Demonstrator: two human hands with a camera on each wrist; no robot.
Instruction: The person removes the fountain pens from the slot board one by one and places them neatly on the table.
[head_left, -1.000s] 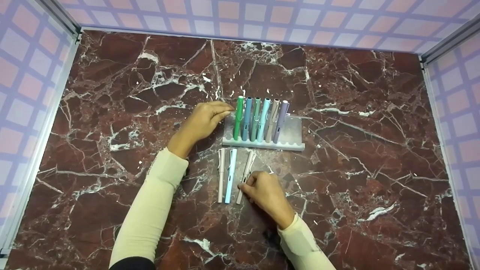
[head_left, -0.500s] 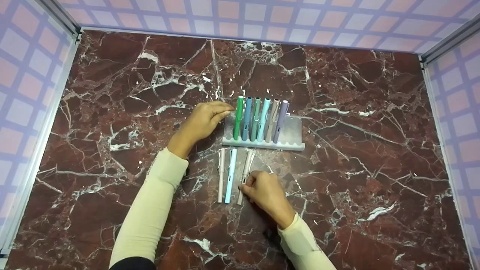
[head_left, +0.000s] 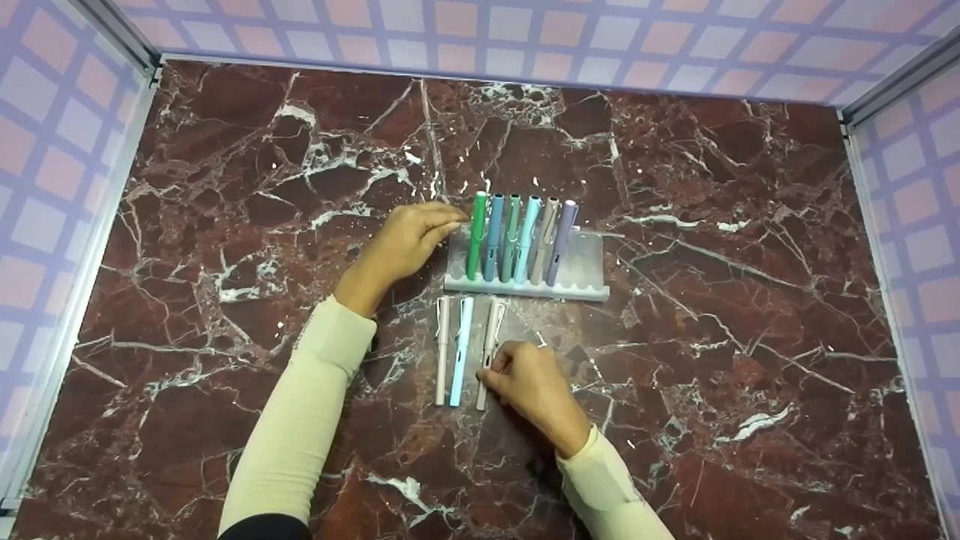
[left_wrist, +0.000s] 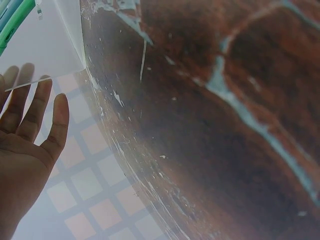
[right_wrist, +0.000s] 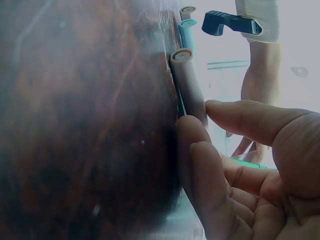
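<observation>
By the thumb and fingers of the right hand (head_left: 531,381), a grey-brown pen (head_left: 490,341) is pinched along its lower half, in front of the stand (head_left: 589,259). The stand's left edge is held at the fingertips of the left hand (head_left: 409,238). A light blue pen (head_left: 461,352) and a second grey-brown pen (head_left: 442,352) are laid before the stand's left end. Six coloured pens (head_left: 493,240) are propped against it.

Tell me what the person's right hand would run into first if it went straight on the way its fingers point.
Probably the light blue pen lying to its left. The right hand pinches a grey-brown pen, which might touch it first; heights are hard to judge.
</observation>
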